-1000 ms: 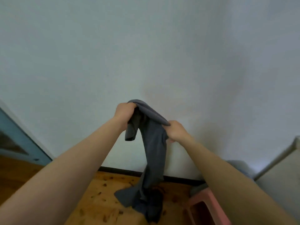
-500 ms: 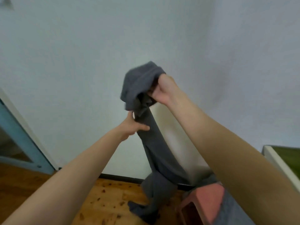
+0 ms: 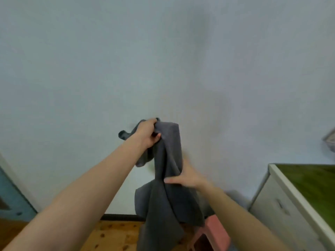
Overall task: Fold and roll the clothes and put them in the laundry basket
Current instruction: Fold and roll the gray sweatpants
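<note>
A dark grey garment (image 3: 167, 192) hangs in front of the pale wall, bunched at its top end. My left hand (image 3: 147, 134) grips that top end at chest height. Lower down, my right hand (image 3: 188, 175) pinches the hanging cloth at its middle, thumb across the front. Below the hands the cloth falls in loose folds toward the floor. The pink laundry basket (image 3: 215, 234) stands on the floor under my right forearm, partly covered by the garment.
A white cabinet (image 3: 282, 209) with a green top stands at the right. The wooden floor (image 3: 112, 236) shows at the bottom, with a dark skirting board along the wall. A blue door frame (image 3: 10, 196) is at the far left.
My hands have swapped heights: the left has risen to hold the garment's top, and the right has dropped from the top to its middle. The view has shifted a little.
</note>
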### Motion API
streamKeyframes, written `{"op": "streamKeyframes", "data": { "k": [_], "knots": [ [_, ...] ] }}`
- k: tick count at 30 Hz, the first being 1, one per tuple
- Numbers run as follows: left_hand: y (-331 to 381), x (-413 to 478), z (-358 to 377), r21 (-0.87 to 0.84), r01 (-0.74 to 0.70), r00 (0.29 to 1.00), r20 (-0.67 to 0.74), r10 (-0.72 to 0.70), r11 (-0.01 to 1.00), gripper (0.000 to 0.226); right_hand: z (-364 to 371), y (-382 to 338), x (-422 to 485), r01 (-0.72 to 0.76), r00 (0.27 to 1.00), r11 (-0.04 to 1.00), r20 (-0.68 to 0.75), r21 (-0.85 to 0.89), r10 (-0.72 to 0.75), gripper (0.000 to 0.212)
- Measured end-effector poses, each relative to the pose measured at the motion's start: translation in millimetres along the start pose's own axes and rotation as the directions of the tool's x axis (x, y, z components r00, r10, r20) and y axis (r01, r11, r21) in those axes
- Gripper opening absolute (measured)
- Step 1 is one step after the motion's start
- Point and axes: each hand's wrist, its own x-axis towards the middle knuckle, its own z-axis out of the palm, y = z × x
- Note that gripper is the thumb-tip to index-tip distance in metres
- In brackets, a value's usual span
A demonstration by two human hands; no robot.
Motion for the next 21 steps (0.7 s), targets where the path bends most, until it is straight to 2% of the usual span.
{"op": "streamKeyframes", "data": {
  "k": [1,3,4,7,8,9,10,11,13,14,15,17,19,20,21],
  "knots": [
    [7,-2,5,-0.015,0.003,1.000,0.015,-0.003,1.000,0.020,11,20,0,-0.048,0.998,0.992,0.036,-0.114,0.052,0.079],
    [14,-5,9,-0.026,-0.010,0.999,0.045,0.011,1.000,0.018,20,42,8,-0.127,0.992,0.957,-0.054,-0.262,0.117,0.047],
    [18,-5,8,-0.036,-0.028,0.999,0.040,0.029,0.999,0.018,15,45,12,-0.168,0.984,0.938,-0.103,-0.303,0.143,0.039],
    [31,2,-18,-0.048,-0.098,0.995,-0.032,0.096,0.994,0.010,-18,34,18,-0.282,0.959,0.907,-0.122,-0.314,0.256,0.032],
    [35,4,-31,-0.030,-0.114,0.993,-0.030,0.113,0.993,0.001,-30,22,17,-0.305,0.951,0.928,-0.114,-0.214,0.286,0.029],
    [35,7,-43,0.021,-0.115,0.993,-0.001,0.115,0.993,0.010,-38,7,16,-0.301,0.949,0.951,-0.112,-0.063,0.293,0.024],
    [33,8,-54,0.140,-0.097,0.995,0.048,0.091,0.985,0.018,-42,-13,14,-0.266,0.955,0.962,-0.120,0.064,0.272,0.019],
    [27,6,-61,0.329,-0.090,0.993,0.103,0.059,0.940,0.021,-43,-36,15,-0.219,0.965,0.962,-0.111,0.161,0.238,0.018],
    [13,-1,-66,0.684,-0.078,0.986,0.161,-0.047,0.725,0.020,-37,-81,19,-0.143,0.982,0.947,-0.080,0.288,0.172,0.018],
    [6,-8,-65,0.785,-0.083,0.980,0.175,-0.091,0.614,0.023,-32,-101,20,-0.110,0.987,0.925,-0.070,0.365,0.145,0.015],
    [1,-13,-66,0.831,-0.104,0.972,0.202,-0.122,0.547,0.030,-29,-119,21,-0.078,0.990,0.876,-0.067,0.477,0.124,0.015],
    [-4,-26,-68,0.812,-0.210,0.941,0.319,-0.112,0.545,0.047,-27,-148,24,-0.024,0.989,0.740,-0.093,0.672,0.117,0.020],
    [-16,-40,-71,0.684,-0.361,0.870,0.492,-0.036,0.633,0.075,-30,-168,28,0.022,0.985,0.598,-0.121,0.802,0.126,0.027],
    [-26,-40,-71,0.606,-0.406,0.855,0.516,0.051,0.684,0.090,-32,-175,31,0.059,0.982,0.542,-0.147,0.838,0.121,0.027],
    [-33,-36,-73,0.520,-0.415,0.867,0.474,0.151,0.747,0.098,-34,-182,33,0.101,0.975,0.508,-0.188,0.856,0.122,0.025]
  ]
}}
